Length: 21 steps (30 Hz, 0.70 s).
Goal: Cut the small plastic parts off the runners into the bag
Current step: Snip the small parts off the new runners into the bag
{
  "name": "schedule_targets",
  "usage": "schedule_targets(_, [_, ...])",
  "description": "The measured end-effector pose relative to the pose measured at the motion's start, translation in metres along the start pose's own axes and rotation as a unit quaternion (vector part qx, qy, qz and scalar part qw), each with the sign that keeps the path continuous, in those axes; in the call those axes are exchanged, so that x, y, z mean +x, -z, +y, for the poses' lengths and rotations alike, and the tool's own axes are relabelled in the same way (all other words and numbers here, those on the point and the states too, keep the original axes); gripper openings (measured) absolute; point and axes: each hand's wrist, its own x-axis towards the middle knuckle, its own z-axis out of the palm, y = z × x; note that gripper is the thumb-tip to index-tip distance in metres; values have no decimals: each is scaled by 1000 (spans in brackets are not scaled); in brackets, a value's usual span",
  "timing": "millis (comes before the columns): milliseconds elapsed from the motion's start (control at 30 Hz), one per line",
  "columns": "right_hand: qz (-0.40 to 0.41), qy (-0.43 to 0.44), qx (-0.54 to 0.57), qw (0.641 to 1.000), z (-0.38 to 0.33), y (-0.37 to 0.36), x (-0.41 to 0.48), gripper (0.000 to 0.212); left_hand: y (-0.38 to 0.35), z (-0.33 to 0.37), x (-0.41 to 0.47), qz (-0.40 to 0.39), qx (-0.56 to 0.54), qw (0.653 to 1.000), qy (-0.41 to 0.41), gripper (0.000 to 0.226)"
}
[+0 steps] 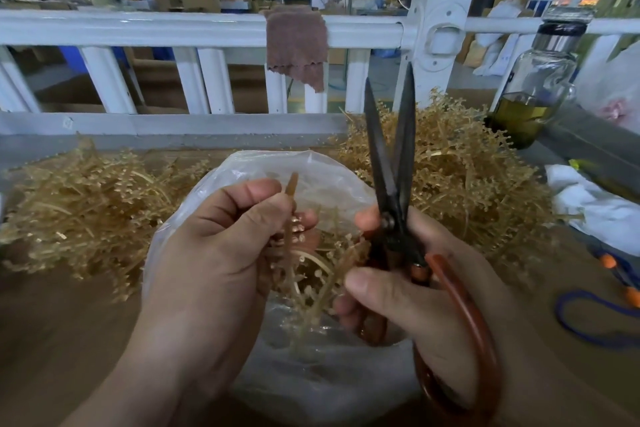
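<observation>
Left hand (pixel 221 253) grips the upright runner (pixel 289 218) over the bag (pixel 311 170); right hand (pixel 408 291) holds parted scissors (pixel 394 163) just beside.

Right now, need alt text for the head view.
Over an open clear plastic bag, the left hand grips a tan runner while the right hand holds black scissors, blades slightly apart, pointing up. Heaps of runners flank the bag.

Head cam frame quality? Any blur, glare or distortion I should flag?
Head view: fisheye bends the white railing; scissors and the runner in the left hand fairly sharp; table at the bottom smeared by blur; mild sheen on the bag; bottle at right edge soft; lighting even, no hard shadows.
</observation>
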Motion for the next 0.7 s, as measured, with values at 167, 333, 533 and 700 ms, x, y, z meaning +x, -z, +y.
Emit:
schedule_targets(167, [57, 7, 162, 985, 4, -3, -1, 39, 0, -1, -2, 6, 52, 998, -47, 26])
schedule_targets(333, [115, 43, 123, 985, -5, -2, 8, 38, -3, 4, -6, 11, 65, 996, -58, 55])
schedule_targets(533, [124, 47, 152, 979, -19, 6, 25, 39, 7, 9, 8, -111, -127, 984, 61, 37])
schedule_targets(700, [126, 47, 183, 974, -23, 7, 39, 32, 12, 4, 12, -167, -149, 965, 136, 56])
